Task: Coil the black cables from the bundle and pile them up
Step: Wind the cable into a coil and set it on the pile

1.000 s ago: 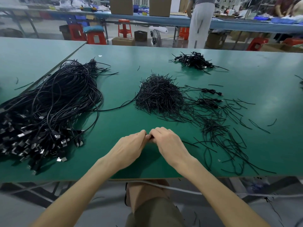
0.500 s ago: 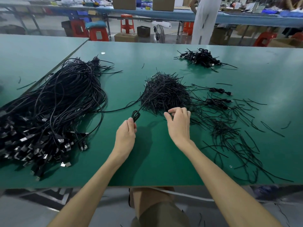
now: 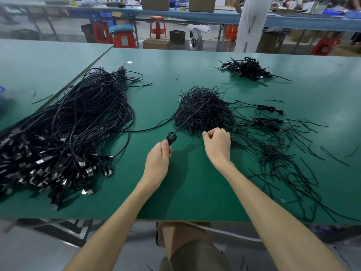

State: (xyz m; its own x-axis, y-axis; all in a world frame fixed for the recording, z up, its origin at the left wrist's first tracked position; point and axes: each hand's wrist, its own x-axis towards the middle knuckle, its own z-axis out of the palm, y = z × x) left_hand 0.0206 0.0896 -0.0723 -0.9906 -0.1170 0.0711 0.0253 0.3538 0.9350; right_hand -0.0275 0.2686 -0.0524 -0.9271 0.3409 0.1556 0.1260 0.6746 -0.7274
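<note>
Black cable is wound into a small loop. The left hand pinches it between thumb and fingers, up off the green tabletop. One thin end of the loop sticks up and away over a heap of short ties.

The right hand is at the near edge of that heap. Its fingers are curled in tight with the thumb against them. I cannot tell if a tie is between them.

More loose ties lie spread out on the tabletop to the right. Two small wound cables lie beyond them, near the heap.

The big bundle of long black cables lies on the left. The cables look thin, shiny and tangled. Their ends near the front edge have little silver plugs. One long cable runs from the bundle across to the heap.

Far back on the right sits a small pile of wound black cables, well apart from both hands.

Two brown cardboard boxes stand on a blue bench behind the tabletop. They are shut or cut off at the top, so I cannot tell what is in them. A small dark box stands on the floor, and what it holds is too blurry to see. Red stools stand near it. A person in white trousers stands at the bench.
</note>
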